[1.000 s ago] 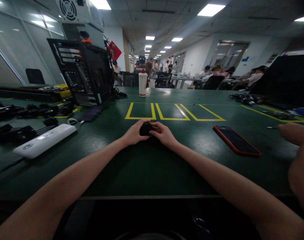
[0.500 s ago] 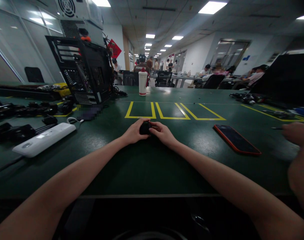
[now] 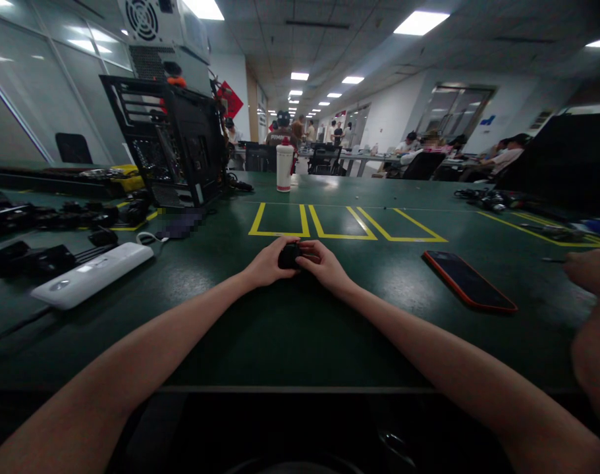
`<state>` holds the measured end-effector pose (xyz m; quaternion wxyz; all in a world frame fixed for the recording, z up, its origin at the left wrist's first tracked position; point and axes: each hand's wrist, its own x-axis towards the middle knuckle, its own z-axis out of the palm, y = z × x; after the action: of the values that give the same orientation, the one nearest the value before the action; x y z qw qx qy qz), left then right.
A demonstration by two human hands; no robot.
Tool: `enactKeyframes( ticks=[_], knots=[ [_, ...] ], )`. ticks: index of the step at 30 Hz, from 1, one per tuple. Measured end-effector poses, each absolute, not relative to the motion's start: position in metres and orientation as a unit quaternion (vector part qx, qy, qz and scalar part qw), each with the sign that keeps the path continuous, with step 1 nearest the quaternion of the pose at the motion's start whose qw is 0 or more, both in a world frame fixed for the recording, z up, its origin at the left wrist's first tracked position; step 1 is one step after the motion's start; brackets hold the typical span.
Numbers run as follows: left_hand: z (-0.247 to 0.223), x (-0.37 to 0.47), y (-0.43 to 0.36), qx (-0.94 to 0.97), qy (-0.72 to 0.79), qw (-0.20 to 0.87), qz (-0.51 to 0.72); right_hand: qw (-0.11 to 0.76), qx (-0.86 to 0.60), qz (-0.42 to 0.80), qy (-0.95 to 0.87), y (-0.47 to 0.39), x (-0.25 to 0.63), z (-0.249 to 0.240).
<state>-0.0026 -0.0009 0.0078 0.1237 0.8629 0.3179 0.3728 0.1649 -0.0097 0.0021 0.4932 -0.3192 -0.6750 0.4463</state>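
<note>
Between my two hands is a small black rounded object (image 3: 288,256), too dark for its kind to show. My left hand (image 3: 270,262) curls around its left side, thumb below and fingers over the top. From the right, my right hand (image 3: 322,262) pinches its edge with thumb and fingers. Both hands are just above or on the green table (image 3: 300,342), in front of the yellow tape outlines (image 3: 280,234). The fingers cover part of the object.
An orange-edged phone (image 3: 470,281) lies to the right, near another person's hand (image 3: 593,270). At left are a white power strip (image 3: 95,275), black cabled parts (image 3: 47,260) and an open computer case (image 3: 181,145). A white bottle (image 3: 284,168) stands at the back.
The view has shifted slightly, so everything appears a little lower and to the right. Both hands keep the black object between them, with little visible change in grip.
</note>
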Motion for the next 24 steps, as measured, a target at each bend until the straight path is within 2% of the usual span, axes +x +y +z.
enactKeyframes(
  ticks=[4, 17, 24],
  knots=[
    [0.008, -0.003, -0.001, 0.859, 0.319, 0.129, 0.378, 0.469, -0.324, 0.468, -0.675, -0.010, 0.165, 0.003],
    [0.011, -0.003, -0.010, 0.853, 0.337, 0.127, 0.379, 0.479, -0.332, 0.458, -0.672, -0.009, 0.165, 0.003],
    [0.011, -0.008, -0.017, 0.841, 0.362, 0.117, 0.385, 0.444, -0.292, 0.494, -0.688, -0.011, 0.160, 0.005]
  ],
)
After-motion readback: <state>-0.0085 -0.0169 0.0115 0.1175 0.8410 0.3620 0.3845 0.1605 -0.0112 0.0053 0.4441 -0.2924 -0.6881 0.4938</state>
